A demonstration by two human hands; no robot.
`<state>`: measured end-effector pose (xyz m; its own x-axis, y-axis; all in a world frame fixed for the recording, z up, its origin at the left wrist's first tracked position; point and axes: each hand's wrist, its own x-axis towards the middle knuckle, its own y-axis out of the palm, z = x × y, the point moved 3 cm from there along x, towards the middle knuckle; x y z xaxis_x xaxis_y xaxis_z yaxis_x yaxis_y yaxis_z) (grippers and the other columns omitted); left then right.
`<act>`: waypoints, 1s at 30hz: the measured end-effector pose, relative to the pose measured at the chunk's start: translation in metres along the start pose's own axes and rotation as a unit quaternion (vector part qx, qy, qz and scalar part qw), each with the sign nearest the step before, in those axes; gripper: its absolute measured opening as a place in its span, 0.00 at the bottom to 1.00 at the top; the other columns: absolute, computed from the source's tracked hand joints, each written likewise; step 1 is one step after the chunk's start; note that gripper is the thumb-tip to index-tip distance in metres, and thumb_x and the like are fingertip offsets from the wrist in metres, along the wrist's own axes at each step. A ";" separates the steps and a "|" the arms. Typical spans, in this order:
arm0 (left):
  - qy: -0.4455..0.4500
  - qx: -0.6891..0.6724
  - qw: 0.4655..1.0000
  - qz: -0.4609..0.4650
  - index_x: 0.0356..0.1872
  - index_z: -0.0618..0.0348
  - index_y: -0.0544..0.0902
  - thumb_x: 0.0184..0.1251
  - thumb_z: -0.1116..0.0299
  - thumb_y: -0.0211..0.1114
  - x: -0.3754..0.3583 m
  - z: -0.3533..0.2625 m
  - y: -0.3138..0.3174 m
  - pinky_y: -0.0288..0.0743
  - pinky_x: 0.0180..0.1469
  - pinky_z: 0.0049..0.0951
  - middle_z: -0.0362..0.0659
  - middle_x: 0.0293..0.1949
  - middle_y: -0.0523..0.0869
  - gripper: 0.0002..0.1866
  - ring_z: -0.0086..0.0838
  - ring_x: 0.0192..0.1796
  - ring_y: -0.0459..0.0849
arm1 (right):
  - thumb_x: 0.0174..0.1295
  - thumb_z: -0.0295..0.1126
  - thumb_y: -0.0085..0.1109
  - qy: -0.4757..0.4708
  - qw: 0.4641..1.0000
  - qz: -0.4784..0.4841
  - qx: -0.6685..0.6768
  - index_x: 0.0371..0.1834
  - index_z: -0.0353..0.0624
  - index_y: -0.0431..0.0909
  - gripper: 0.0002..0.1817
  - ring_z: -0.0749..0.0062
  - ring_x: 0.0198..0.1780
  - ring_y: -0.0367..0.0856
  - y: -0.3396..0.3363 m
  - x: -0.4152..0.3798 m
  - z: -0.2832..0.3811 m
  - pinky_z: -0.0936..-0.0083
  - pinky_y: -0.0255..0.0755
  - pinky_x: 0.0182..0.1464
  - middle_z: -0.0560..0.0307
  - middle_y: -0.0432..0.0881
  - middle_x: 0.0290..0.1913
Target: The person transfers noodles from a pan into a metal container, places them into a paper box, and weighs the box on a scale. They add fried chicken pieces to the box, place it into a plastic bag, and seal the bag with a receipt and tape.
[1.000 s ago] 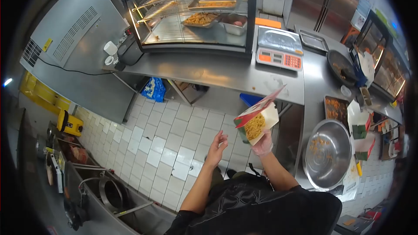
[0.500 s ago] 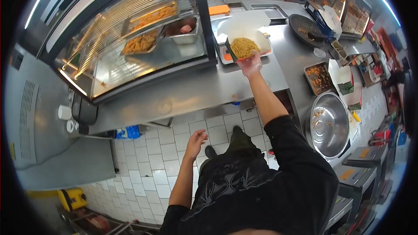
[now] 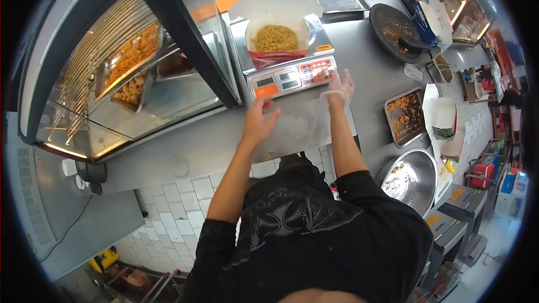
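Noodle box (image 3: 275, 39) on scale (image 3: 286, 76), both hands (image 3: 259, 120) empty below it

Noodle box (image 3: 276, 42) now released on scale (image 3: 286, 59); right hand (image 3: 340, 88) withdrawn, left hand (image 3: 259, 120) raised to counter (image 3: 224, 129).

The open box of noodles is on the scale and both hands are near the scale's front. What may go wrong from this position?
1. The left hand is right at the scale keypad; a stray press might alter the reading.
2. The noodle box stands with its lid open, so a bump to the scale may spill noodles.
3. The gloved right hand hovers close to the scale's corner and may nudge it.
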<state>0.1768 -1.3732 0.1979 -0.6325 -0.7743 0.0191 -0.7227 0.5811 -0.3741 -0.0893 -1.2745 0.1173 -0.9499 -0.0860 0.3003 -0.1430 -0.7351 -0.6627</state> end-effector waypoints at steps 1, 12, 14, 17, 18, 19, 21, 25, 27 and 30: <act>0.017 -0.019 1.000 -0.014 0.51 0.61 0.77 0.60 0.69 0.68 0.013 -0.006 0.002 0.74 0.52 0.31 0.43 0.43 0.82 0.18 0.31 0.48 0.81 | 0.68 0.46 0.58 -0.004 1.000 0.012 -0.008 0.63 0.38 0.71 0.27 0.68 0.52 0.77 0.000 0.015 -0.010 0.72 0.68 0.60 0.55 0.80 0.47; 0.109 0.252 0.856 -0.438 0.73 0.71 0.45 0.74 0.59 0.53 0.028 -0.015 -0.125 0.34 0.74 0.53 0.65 0.74 0.34 0.39 0.54 0.77 0.35 | 0.64 0.36 0.65 0.271 0.807 0.329 0.410 0.62 0.38 0.72 0.25 0.81 0.33 0.78 0.047 0.037 -0.039 0.82 0.70 0.31 0.61 0.83 0.42; 0.115 0.254 0.849 -0.449 0.74 0.70 0.39 0.76 0.57 0.48 0.042 -0.001 -0.132 0.31 0.74 0.54 0.65 0.74 0.28 0.39 0.55 0.77 0.29 | 0.64 0.35 0.65 0.291 0.805 0.326 0.401 0.63 0.38 0.72 0.26 0.80 0.34 0.78 0.050 0.038 -0.037 0.82 0.70 0.32 0.61 0.83 0.43; 0.125 0.269 0.831 -0.471 0.74 0.69 0.34 0.79 0.53 0.39 0.045 0.014 -0.148 0.28 0.74 0.55 0.65 0.73 0.22 0.38 0.56 0.77 0.23 | 0.66 0.37 0.63 0.238 0.833 0.359 0.348 0.64 0.40 0.71 0.25 0.82 0.37 0.78 0.044 0.041 -0.035 0.84 0.69 0.34 0.63 0.82 0.45; 0.136 0.283 0.817 -0.484 0.74 0.70 0.35 0.80 0.52 0.36 0.046 0.016 -0.159 0.28 0.74 0.54 0.65 0.73 0.23 0.37 0.57 0.77 0.23 | 0.66 0.37 0.63 0.235 0.832 0.362 0.350 0.64 0.40 0.71 0.25 0.82 0.37 0.78 0.045 0.042 -0.032 0.84 0.69 0.34 0.63 0.82 0.45; 0.136 0.284 0.815 -0.486 0.74 0.70 0.35 0.80 0.52 0.36 0.045 0.022 -0.173 0.28 0.74 0.54 0.65 0.73 0.23 0.37 0.57 0.77 0.23 | 0.66 0.37 0.62 0.240 0.830 0.357 0.355 0.64 0.41 0.72 0.25 0.82 0.37 0.78 0.045 0.042 -0.031 0.84 0.69 0.34 0.64 0.82 0.45; 0.120 0.321 0.791 -0.507 0.74 0.71 0.36 0.80 0.52 0.34 0.035 0.037 -0.205 0.31 0.75 0.53 0.67 0.73 0.25 0.37 0.59 0.77 0.26 | 0.67 0.38 0.61 0.254 0.824 0.357 0.359 0.64 0.43 0.73 0.24 0.83 0.36 0.77 0.043 0.042 -0.030 0.83 0.69 0.35 0.65 0.82 0.44; 0.024 0.340 0.767 -0.543 0.74 0.72 0.39 0.80 0.51 0.34 0.006 0.052 -0.270 0.36 0.75 0.53 0.69 0.73 0.32 0.37 0.61 0.77 0.32 | 0.68 0.33 0.59 0.254 0.810 0.383 0.363 0.65 0.43 0.73 0.23 0.80 0.46 0.79 0.040 0.044 -0.032 0.78 0.73 0.48 0.63 0.82 0.51; 0.000 0.292 0.736 -0.610 0.74 0.71 0.41 0.79 0.51 0.36 -0.004 0.048 -0.286 0.40 0.73 0.56 0.69 0.73 0.39 0.36 0.62 0.75 0.40 | 0.68 0.32 0.58 0.242 0.801 0.393 0.381 0.65 0.39 0.72 0.23 0.79 0.46 0.79 0.036 0.043 -0.027 0.78 0.74 0.50 0.61 0.81 0.52; 0.025 0.411 0.749 -0.519 0.75 0.68 0.44 0.79 0.55 0.42 0.003 0.032 -0.274 0.49 0.72 0.54 0.68 0.71 0.43 0.35 0.63 0.73 0.49 | 0.69 0.31 0.57 0.232 0.816 0.371 0.378 0.65 0.37 0.72 0.22 0.79 0.45 0.79 0.038 0.042 -0.023 0.80 0.74 0.49 0.59 0.81 0.51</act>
<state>0.3821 -1.5431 0.2710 0.1265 -0.6804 0.7218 -0.4308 -0.6932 -0.5779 -0.1408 -1.2904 0.0891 -0.7251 -0.5606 -0.4000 0.5642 -0.8166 0.1218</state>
